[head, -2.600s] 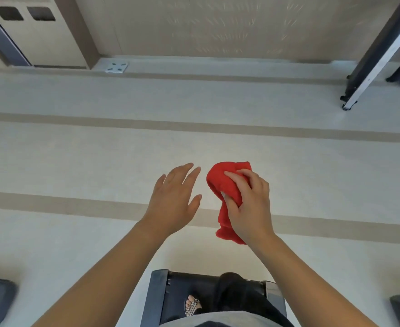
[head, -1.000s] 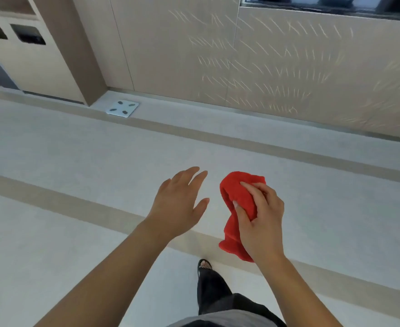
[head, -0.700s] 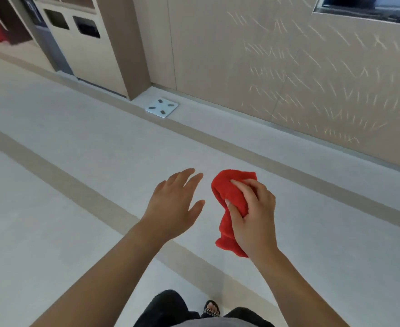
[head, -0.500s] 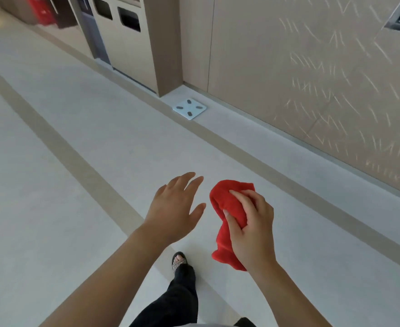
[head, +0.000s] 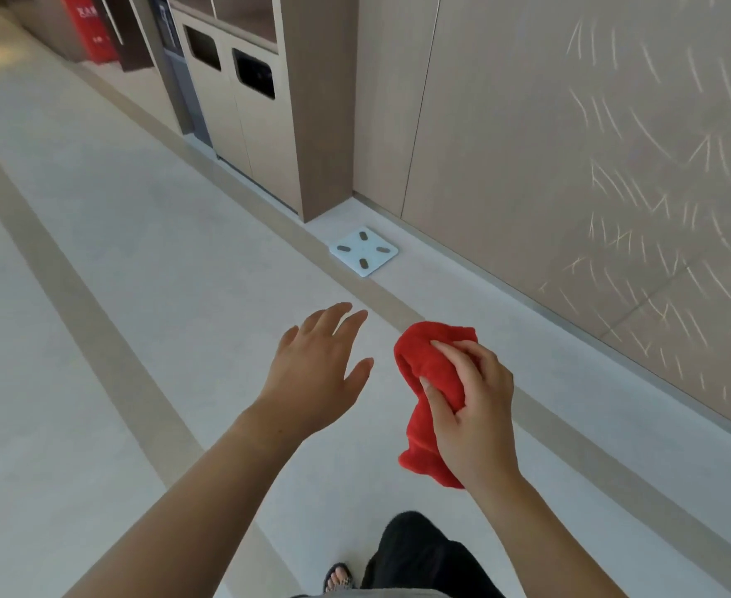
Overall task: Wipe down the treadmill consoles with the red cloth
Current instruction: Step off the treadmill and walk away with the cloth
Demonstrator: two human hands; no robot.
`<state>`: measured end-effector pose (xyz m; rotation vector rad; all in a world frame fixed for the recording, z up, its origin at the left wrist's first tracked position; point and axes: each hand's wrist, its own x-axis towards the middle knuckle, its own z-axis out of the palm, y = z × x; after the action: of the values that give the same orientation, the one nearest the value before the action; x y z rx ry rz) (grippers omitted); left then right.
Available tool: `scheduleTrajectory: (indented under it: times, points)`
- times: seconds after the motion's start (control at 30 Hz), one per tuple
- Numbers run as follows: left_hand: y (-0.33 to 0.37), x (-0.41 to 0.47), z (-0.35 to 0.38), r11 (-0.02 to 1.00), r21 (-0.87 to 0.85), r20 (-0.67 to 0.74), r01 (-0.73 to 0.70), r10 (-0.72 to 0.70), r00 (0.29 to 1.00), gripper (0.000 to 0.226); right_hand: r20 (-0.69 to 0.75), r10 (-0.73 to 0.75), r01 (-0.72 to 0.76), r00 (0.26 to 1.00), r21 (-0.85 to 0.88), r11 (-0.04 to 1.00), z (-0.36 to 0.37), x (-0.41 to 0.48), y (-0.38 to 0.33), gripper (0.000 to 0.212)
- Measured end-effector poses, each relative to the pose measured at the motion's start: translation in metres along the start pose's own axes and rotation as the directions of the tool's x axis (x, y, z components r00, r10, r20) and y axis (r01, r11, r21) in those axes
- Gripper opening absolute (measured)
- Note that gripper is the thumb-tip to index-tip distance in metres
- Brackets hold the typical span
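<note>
Fingers (head: 456, 353), R hand (head: 478, 410), clutch red cloth (head: 430, 369), prob. bunched.

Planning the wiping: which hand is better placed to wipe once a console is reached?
Right. The right hand grips the bunched red cloth, fingers curled round it; the left hand is open, holding nothing. No console is in view.

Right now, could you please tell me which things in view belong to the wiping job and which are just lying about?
For the job: crumpled red cloth, gripped in the right hand; empty left hand. No treadmill console in view.
Lying about: white square floor scale; beige twin-slot waste bins; red cabinet.
</note>
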<state>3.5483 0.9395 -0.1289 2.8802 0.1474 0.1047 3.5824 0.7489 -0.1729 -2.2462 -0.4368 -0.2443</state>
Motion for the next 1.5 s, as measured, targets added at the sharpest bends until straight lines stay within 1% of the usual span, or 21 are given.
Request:
scheduleTrajectory:
  times: [0.1,0.23,0.37,0.47,0.53,0.6,0.73,0.93,1.1,1.2,1.37,1.5]
  points:
    - [-0.019,0.063,0.005,1.0,-0.007,0.046,-0.011,0.011,0.999,0.059,-0.009,0.043,-0.043,0.999,0.018,0.999,0.027,0.054,0.015,0.038]
    - [-0.049,0.169,0.013,0.999,-0.005,0.049,-0.041,0.041,0.998,0.059,-0.015,0.063,-0.063,0.998,-0.003,0.998,0.07,0.153,0.042,0.038]
    - [-0.083,0.278,0.008,1.0,0.003,0.036,-0.013,0.013,0.999,0.059,0.0,0.008,-0.008,1.0,0.03,1.0,0.111,0.278,0.047,0.037]
    - [-0.112,0.35,-0.007,1.0,-0.004,0.013,0.021,-0.021,1.0,0.058,0.032,-0.069,0.067,0.997,0.058,0.996,0.141,0.369,0.039,0.036]
    - [-0.137,0.391,-0.015,0.998,-0.006,-0.003,0.057,-0.057,0.998,0.057,0.055,-0.089,0.084,0.995,0.083,0.993,0.167,0.422,0.032,0.036]
    - [-0.168,0.422,-0.02,0.993,-0.004,-0.005,0.117,-0.117,0.993,0.058,0.102,-0.104,0.092,0.989,0.12,0.989,0.196,0.465,0.022,0.037]
    - [-0.241,0.473,-0.025,0.969,-0.025,-0.017,0.247,-0.248,0.969,0.057,0.193,-0.199,0.167,0.961,0.172,0.971,0.265,0.539,-0.001,0.037]
    - [-0.371,0.566,-0.034,0.941,-0.03,-0.018,0.336,-0.337,0.941,0.058,0.268,-0.287,0.23,0.92,0.225,0.947,0.39,0.655,-0.05,0.038]
    - [-0.488,0.65,-0.073,0.94,-0.011,-0.024,0.341,-0.341,0.94,0.058,0.288,-0.278,0.222,0.916,0.213,0.952,0.477,0.751,-0.103,0.038]
    - [-0.539,0.697,-0.093,0.945,0.006,-0.049,0.326,-0.325,0.944,0.058,0.279,-0.277,0.225,0.919,0.203,0.953,0.518,0.8,-0.126,0.038]
    - [-0.606,0.767,-0.11,0.96,-0.025,-0.03,0.278,-0.279,0.96,0.057,0.28,-0.242,0.189,0.929,0.204,0.961,0.582,0.875,-0.147,0.036]
    - [-0.672,0.831,-0.113,0.958,-0.004,-0.025,0.287,-0.287,0.958,0.057,0.276,-0.224,0.171,0.935,0.201,0.964,0.643,0.947,-0.156,0.035]
